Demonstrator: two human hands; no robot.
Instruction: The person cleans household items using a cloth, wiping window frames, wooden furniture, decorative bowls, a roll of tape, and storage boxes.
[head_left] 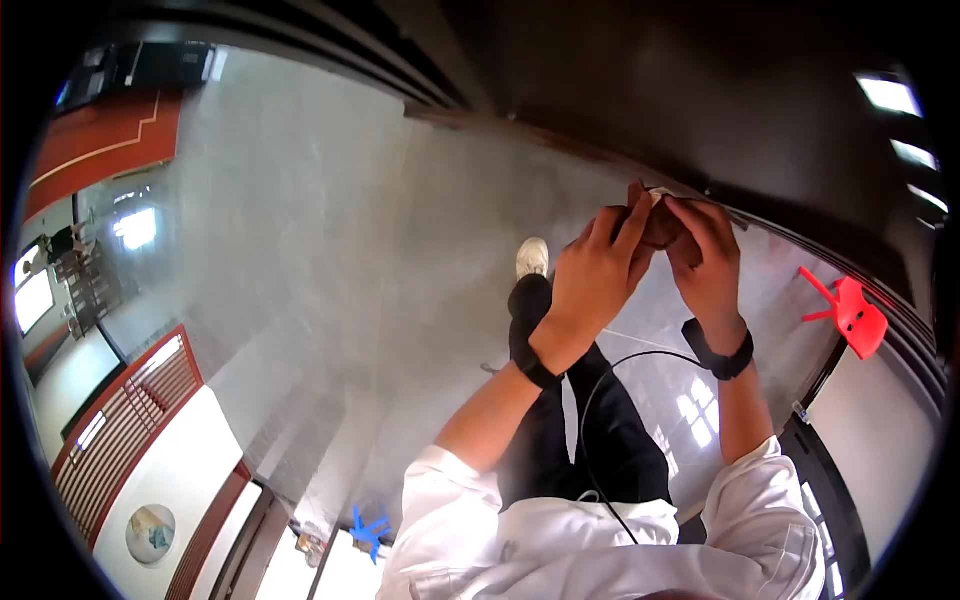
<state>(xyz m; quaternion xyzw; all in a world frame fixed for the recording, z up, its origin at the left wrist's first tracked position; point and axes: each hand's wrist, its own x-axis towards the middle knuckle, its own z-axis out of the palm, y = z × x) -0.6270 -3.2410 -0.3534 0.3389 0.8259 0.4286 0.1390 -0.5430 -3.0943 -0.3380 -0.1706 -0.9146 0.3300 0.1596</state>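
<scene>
My left hand [597, 275] and my right hand [712, 262] meet in front of me, beside the dark panel's lower edge. Between their fingertips shows a small whitish piece [657, 196], pinched from both sides; its kind is too small and covered to tell. Fingers of both hands are bent and closed, and partly hide one another. Each wrist wears a black band, and a thin black cable [590, 400] runs from the right one down to my white shirt.
A large dark brown panel [650, 90] spans the top and right. Below lies a shiny grey floor [330, 220]. A red chair [858, 320] is at the right, a blue stool [370, 530] at lower left. Red-brown wooden lattice [130, 410] stands at the left.
</scene>
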